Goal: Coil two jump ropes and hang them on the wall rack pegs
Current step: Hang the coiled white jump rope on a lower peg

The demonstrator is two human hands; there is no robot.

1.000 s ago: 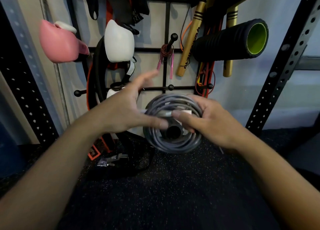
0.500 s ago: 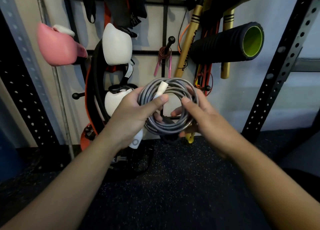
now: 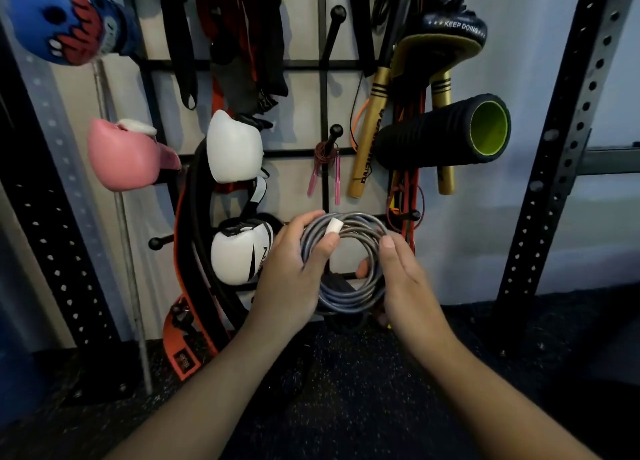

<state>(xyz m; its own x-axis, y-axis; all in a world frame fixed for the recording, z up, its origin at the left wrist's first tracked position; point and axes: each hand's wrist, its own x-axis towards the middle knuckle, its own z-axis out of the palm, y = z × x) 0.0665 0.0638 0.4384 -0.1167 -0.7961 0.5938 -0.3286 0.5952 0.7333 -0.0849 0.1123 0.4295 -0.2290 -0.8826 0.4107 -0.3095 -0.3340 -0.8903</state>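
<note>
Both hands (image 3: 294, 272) (image 3: 403, 279) hold coiled grey jump rope (image 3: 346, 286) before wall rack (image 3: 323, 89).

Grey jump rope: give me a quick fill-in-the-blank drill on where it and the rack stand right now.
1. Both hands hold the grey jump rope wound into a ____.
2. The left hand's thumb presses on the rope's ____ handle.
3. The rope with pink handles already hangs from a ____ on the wall rack.
4. The foam roller on the rack is lined in ____ inside.

Missing words: coil; white; peg; green
</note>
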